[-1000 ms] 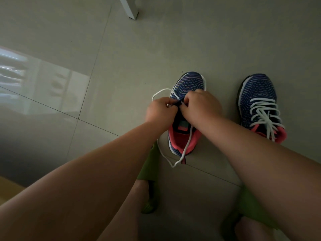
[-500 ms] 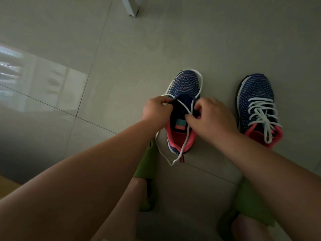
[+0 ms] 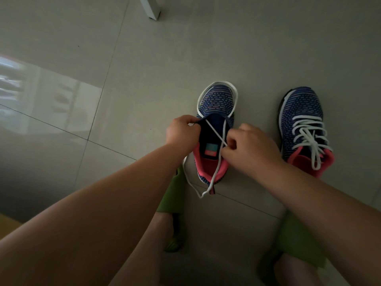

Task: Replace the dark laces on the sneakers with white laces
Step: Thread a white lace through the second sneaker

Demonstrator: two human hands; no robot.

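Lacing sneaker [image 3: 216, 104] on tiled floor [image 3: 144, 69].
Left hand [image 3: 182, 132] gripping tongue edge; right hand [image 3: 250, 148] pinching white lace [image 3: 215, 132], fingers curled.

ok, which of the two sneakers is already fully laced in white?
The right sneaker, apart from both hands: white lace crisscrossed up it. The left sneaker, between the hands, has only a loose white lace.

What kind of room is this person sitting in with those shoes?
Probably a room in a home, though little shows. The floor is large glossy tiles reflecting window light, a white furniture leg stands on it, and the person wears green slippers while lacing sneakers on the floor.
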